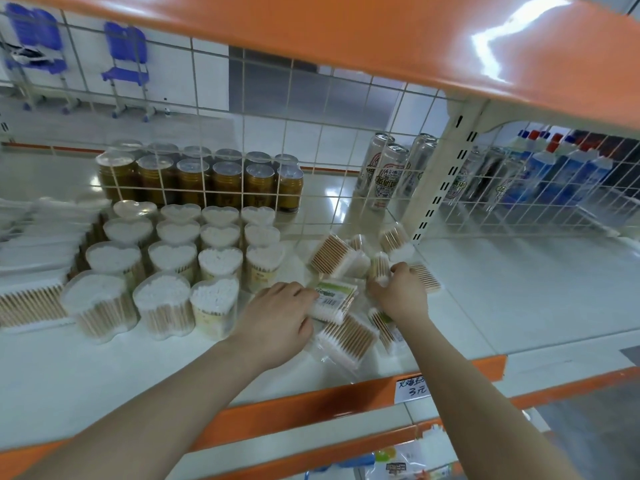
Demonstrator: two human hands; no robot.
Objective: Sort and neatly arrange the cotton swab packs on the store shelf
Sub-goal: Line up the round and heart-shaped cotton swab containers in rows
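Left hand (pixel 280 311) holds labelled swab pack (pixel 334 299); right hand (pixel 398 289) grips another (blurred).

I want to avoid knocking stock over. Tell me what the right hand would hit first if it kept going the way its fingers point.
Probably the loose cotton swab pack right at the right hand fingertips; beyond it lies another pack near the shelf upright. Depth is hard to judge.

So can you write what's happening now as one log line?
left hand: holds green-labelled flat swab pack | right hand: grips small clear swab pack | heart-shaped swab tubs: lined up
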